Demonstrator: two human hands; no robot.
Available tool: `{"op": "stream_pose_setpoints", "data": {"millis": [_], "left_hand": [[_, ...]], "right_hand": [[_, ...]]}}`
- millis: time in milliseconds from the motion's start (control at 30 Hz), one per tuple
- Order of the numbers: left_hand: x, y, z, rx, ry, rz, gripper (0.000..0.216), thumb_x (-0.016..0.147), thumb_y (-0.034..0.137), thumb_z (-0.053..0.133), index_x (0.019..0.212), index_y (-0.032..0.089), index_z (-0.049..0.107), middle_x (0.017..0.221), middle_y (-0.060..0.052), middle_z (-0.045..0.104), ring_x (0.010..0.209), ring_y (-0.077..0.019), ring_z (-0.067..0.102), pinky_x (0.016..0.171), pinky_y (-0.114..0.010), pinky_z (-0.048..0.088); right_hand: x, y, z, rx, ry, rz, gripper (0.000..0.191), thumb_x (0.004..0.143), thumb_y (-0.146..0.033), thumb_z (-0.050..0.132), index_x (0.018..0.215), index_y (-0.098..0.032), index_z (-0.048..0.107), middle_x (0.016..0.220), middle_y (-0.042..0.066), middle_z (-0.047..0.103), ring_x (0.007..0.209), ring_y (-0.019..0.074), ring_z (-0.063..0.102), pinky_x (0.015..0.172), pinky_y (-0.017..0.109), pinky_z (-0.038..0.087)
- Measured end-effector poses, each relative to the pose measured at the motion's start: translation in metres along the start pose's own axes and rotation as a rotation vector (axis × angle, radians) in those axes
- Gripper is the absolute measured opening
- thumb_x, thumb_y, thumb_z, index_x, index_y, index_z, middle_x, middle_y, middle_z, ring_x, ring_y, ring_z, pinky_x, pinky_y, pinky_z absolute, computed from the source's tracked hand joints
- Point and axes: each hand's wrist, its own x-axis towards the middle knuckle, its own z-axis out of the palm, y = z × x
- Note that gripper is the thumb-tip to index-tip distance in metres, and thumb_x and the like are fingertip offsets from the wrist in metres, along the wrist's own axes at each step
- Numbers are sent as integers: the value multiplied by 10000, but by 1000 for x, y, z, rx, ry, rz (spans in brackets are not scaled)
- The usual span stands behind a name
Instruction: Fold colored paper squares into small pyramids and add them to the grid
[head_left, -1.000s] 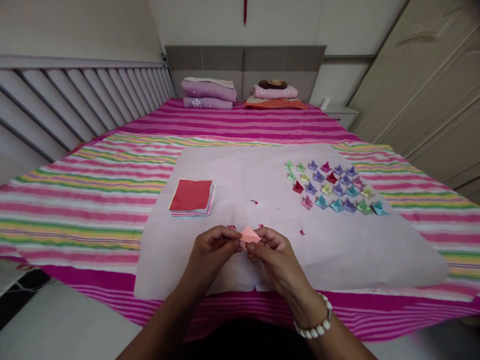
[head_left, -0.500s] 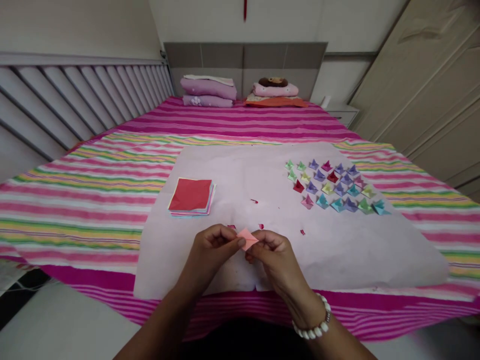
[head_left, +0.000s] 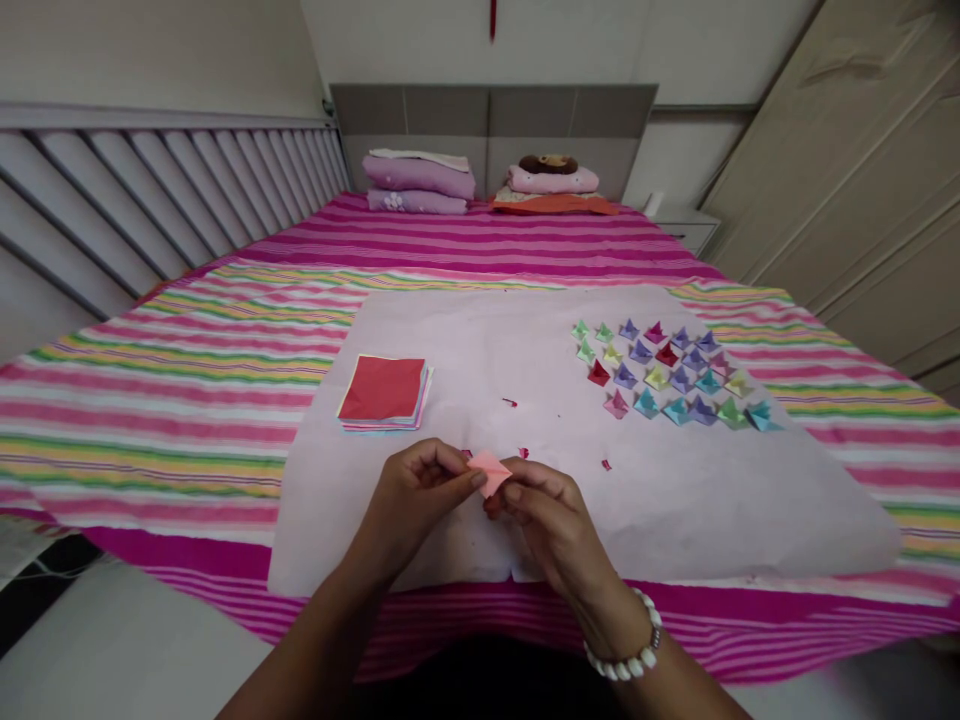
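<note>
A small piece of folded pink paper, diamond-shaped, is held up over the large pale sheet on the bed. My left hand pinches its left corner between thumb and fingers. At the lower right edge of the paper, my right hand is closed on it, thumb in front and fingers partly hidden behind. Small dark pink scraps lie just beyond my hands. To the left, a stack of square paper has a red sheet on top.
Several small folded paper shapes in many colours stand in rows at the right of the pale sheet. Striped bedding surrounds it. Folded bedding lies by the headboard, and a white railing runs along the left.
The pink paper has shifted slightly left and up and is turned a little. My right thumb has come up from behind the paper to its lower right edge.
</note>
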Motion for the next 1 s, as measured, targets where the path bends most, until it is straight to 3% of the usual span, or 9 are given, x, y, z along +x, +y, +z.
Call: {"op": "stream_pose_setpoints", "data": {"millis": [233,433,767,1000], "left_hand": [[-1,-1,3,-16,-36,60,229,687,237,763,629,166,553,641,17,632,630,-119,616,616,-244,483],[0,-1,3,8,-8,49,244,685,249,775,657,160,550,652,25,613,636,-99,588,610,-219,457],[3,-5,2,-68,-27,23,359,711,257,762,1015,183,586,716,12,672,672,-123,621,629,-238,464],[5,-9,3,-84,39,11,353,725,286,748,1034,191,606,694,22,673,653,-122,619,628,-245,477]], "right_hand": [[4,5,3,-56,93,9,109,699,-286,777,738,-187,754,581,-1,635,552,122,533,574,260,425],[6,6,2,-77,70,-38,71,751,-262,745,737,-193,741,573,-19,620,554,102,532,576,237,414],[8,5,0,-147,85,-92,74,762,-243,723,706,-194,724,600,-17,613,555,108,521,566,245,408],[9,7,-1,-127,144,-86,86,744,-254,723,679,-198,721,549,-20,596,541,118,506,564,257,393]]}}
